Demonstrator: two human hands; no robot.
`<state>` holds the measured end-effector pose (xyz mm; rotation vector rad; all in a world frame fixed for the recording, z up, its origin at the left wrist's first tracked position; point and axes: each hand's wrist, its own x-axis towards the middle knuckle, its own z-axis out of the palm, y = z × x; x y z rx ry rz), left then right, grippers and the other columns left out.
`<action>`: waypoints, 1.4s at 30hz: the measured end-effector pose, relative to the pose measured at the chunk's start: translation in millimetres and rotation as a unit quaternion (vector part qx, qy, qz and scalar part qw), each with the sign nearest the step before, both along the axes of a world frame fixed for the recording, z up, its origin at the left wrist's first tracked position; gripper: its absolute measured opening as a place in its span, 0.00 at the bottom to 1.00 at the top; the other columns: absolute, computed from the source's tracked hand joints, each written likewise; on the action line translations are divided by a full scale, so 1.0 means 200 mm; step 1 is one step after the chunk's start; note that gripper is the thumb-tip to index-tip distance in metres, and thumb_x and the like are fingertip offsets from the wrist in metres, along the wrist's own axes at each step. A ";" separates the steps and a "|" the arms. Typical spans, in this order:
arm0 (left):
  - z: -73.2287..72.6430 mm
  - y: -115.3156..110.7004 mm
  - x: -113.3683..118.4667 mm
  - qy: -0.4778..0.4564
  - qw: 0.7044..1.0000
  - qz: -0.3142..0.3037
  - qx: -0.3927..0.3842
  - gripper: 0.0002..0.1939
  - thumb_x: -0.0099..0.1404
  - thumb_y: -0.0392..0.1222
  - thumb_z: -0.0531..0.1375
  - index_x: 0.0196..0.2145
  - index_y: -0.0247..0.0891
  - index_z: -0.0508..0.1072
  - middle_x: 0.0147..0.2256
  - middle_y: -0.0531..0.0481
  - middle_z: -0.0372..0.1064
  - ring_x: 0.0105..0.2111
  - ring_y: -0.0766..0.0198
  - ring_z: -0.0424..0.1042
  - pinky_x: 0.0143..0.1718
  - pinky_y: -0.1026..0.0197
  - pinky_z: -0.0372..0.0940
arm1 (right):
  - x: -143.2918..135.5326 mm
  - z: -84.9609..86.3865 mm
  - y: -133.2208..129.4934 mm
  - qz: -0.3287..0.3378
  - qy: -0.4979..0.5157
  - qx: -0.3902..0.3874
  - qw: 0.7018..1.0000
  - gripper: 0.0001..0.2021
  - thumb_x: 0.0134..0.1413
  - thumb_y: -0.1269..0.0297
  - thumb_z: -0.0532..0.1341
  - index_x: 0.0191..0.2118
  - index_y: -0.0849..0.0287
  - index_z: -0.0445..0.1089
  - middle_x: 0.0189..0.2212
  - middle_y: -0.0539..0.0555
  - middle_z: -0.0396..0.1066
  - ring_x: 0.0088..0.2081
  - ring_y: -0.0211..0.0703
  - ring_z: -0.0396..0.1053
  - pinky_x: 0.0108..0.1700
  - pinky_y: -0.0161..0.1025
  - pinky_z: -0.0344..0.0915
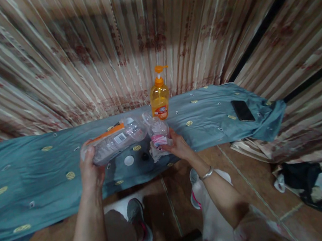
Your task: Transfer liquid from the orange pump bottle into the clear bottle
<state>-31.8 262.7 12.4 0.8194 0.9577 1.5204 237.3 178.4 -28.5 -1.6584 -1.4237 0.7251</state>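
My left hand (91,164) is closed around the base of a large clear plastic bottle (109,145) with an orange strip and a barcode label. That bottle lies tilted nearly level, its neck pointing right. At its mouth is a smaller clear bottle (158,127) with a pink label, gripped at the side by my right hand (179,146). Whether the two mouths touch, I cannot tell. A crumpled pale cloth or tissue (155,154) sits under the small bottle. Just behind stands an orange pump bottle (159,98), partly filled.
A white round lid (128,160) and a small black cap (145,156) lie on the blue-green cloth (47,164) covering the bench. A black phone (242,110) rests at the right end. Pleated curtains (96,65) hang behind. Bundled fabric (317,186) lies at lower right.
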 end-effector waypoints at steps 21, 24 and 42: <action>0.03 0.03 0.04 0.017 0.999 -0.002 0.040 0.31 0.39 0.50 0.73 0.41 0.40 0.72 0.34 0.55 0.73 0.33 0.68 0.70 0.35 0.67 0.67 | 0.02 0.00 -0.01 -0.015 -0.033 -0.003 0.999 0.30 0.44 0.52 0.66 0.51 0.60 0.61 0.40 0.56 0.73 0.40 0.49 0.72 0.39 0.40 0.65; 0.02 0.02 0.05 0.017 1.000 -0.004 0.022 0.28 0.40 0.50 0.72 0.40 0.40 0.72 0.35 0.54 0.73 0.32 0.67 0.70 0.32 0.67 0.68 | 0.02 0.00 -0.02 -0.013 -0.038 0.001 0.999 0.30 0.45 0.49 0.65 0.50 0.61 0.61 0.39 0.55 0.74 0.39 0.48 0.72 0.38 0.40 0.65; -0.07 -0.05 0.13 0.056 0.984 -0.092 -0.141 0.22 0.62 0.59 0.56 0.44 0.41 0.72 0.37 0.47 0.74 0.30 0.59 0.75 0.28 0.57 0.72 | -0.02 0.04 -0.01 -0.073 -0.110 0.026 0.991 0.29 0.49 0.50 0.63 0.53 0.63 0.62 0.39 0.59 0.75 0.42 0.51 0.74 0.39 0.38 0.66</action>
